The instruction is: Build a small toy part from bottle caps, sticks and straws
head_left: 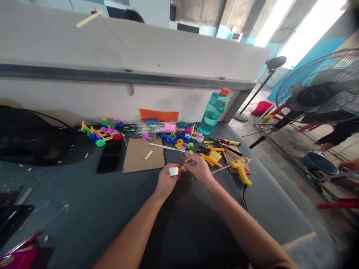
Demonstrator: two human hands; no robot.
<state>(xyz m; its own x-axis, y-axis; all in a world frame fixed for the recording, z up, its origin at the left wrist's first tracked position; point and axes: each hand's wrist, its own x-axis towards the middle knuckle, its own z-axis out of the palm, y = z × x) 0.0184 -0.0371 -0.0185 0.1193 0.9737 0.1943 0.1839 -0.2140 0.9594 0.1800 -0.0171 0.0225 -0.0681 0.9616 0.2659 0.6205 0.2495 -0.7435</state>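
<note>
My left hand (165, 184) is closed around a small yellow piece (181, 169) that has a white bottle cap (173, 171) at its near end. Close by on the right, my right hand (199, 170) pinches at the far end of the same yellow piece; its fingertips hide the exact contact. Just beyond the hands lie several coloured bottle caps (179, 143) and a white stick (166, 148). To the left is a cardboard sheet (134, 157) with a small wooden strip (148, 155) on it. A yellow glue gun (240, 171) rests right of my right hand.
Pliers (228, 146), orange-handled cutters (210, 160) and a metal ruler (221, 169) lie on the right. A teal water bottle (211, 116) stands behind. At left are a phone (110, 157), small cap-wheeled models (102, 132) and a black bag (33, 138). A fan (314, 95) stands beyond the table.
</note>
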